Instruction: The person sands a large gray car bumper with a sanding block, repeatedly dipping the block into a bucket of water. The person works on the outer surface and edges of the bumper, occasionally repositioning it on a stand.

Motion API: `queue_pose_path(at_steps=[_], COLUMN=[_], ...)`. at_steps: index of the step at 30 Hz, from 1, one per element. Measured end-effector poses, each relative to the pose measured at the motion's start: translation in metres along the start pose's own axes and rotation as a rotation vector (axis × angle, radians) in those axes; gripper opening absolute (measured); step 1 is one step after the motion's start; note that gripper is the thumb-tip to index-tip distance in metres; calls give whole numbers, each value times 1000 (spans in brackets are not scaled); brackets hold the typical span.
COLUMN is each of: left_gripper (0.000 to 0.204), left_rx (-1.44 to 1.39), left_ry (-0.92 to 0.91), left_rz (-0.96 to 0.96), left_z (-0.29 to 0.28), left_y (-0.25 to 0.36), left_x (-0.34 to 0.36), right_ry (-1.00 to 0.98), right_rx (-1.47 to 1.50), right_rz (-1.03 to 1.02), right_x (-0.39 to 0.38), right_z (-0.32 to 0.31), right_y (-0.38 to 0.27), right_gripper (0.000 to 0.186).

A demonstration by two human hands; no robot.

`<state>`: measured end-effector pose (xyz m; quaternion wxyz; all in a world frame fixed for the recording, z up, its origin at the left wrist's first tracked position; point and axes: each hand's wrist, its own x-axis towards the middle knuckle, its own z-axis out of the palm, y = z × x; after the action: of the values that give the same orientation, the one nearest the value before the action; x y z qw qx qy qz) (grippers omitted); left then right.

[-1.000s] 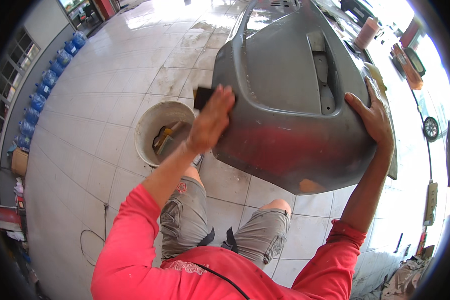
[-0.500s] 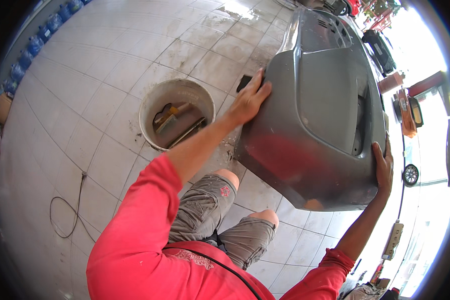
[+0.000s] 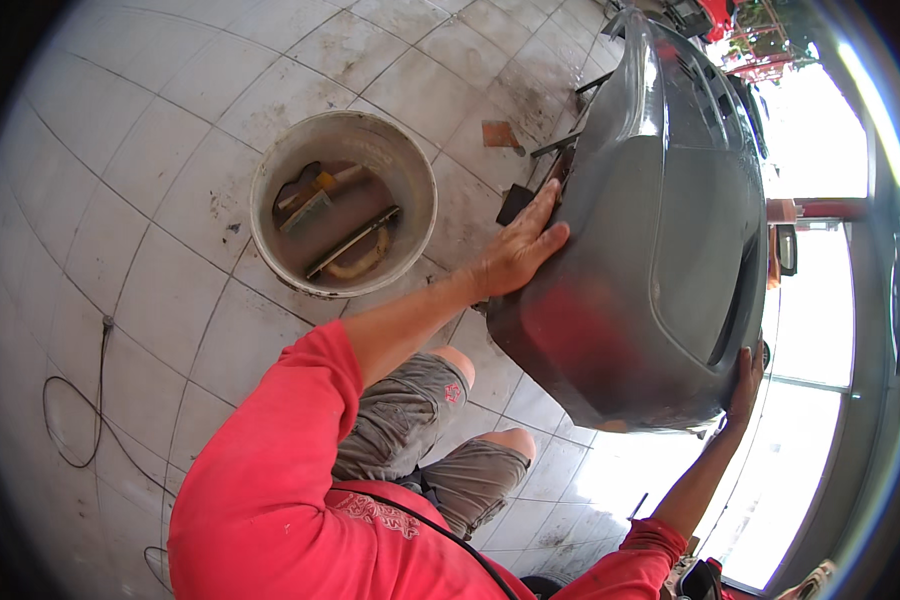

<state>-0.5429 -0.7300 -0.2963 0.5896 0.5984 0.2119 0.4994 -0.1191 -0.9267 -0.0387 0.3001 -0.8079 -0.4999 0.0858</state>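
A large dark grey car bumper [image 3: 620, 290] fills the right of the head view, its far end stretching away from me. It is tilted, and a reddish reflection shows on its near corner. My left hand [image 3: 522, 245] grips its left edge, thumb apart on the outer face and fingers along the side. On the opposite edge, at the near right, my right hand [image 3: 744, 385] holds the bumper; some of its fingers are hidden behind the rim.
Left of the bumper stands a white bucket [image 3: 261, 220] with murky water, a brush and other tools inside. Black stand legs [image 3: 558, 143] show beside the bumper. An orange-brown piece [image 3: 500, 134] lies on the tiled floor. A thin cable [image 3: 100, 400] curls at the left.
The bumper has rolled to the right between my hands, bringing stand legs into view at its left. My right hand has dropped slightly. The view has shifted, so the bucket looks nearer.
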Motion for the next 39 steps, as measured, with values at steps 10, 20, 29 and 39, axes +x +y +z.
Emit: queue_pose_path(at_steps=[10,20,29,39], left_gripper=[97,100,102,93], left_rx=[-171,140,538,572], left_ry=[-35,-5,-176,-146], left_rz=[-108,174,313,306], left_z=[1,13,9,1], left_y=[-45,12,66,72], left_x=[-26,-19,-70,35], right_ry=[-46,-12,56,91], right_rx=[148,-54,-152,-254], right_rz=[50,-21,-50,-67], right_x=[1,-10,-19,-15], right_z=[-17,-26,4,9], right_y=[15,0,-24,-38], right_gripper=[79,89,107,113])
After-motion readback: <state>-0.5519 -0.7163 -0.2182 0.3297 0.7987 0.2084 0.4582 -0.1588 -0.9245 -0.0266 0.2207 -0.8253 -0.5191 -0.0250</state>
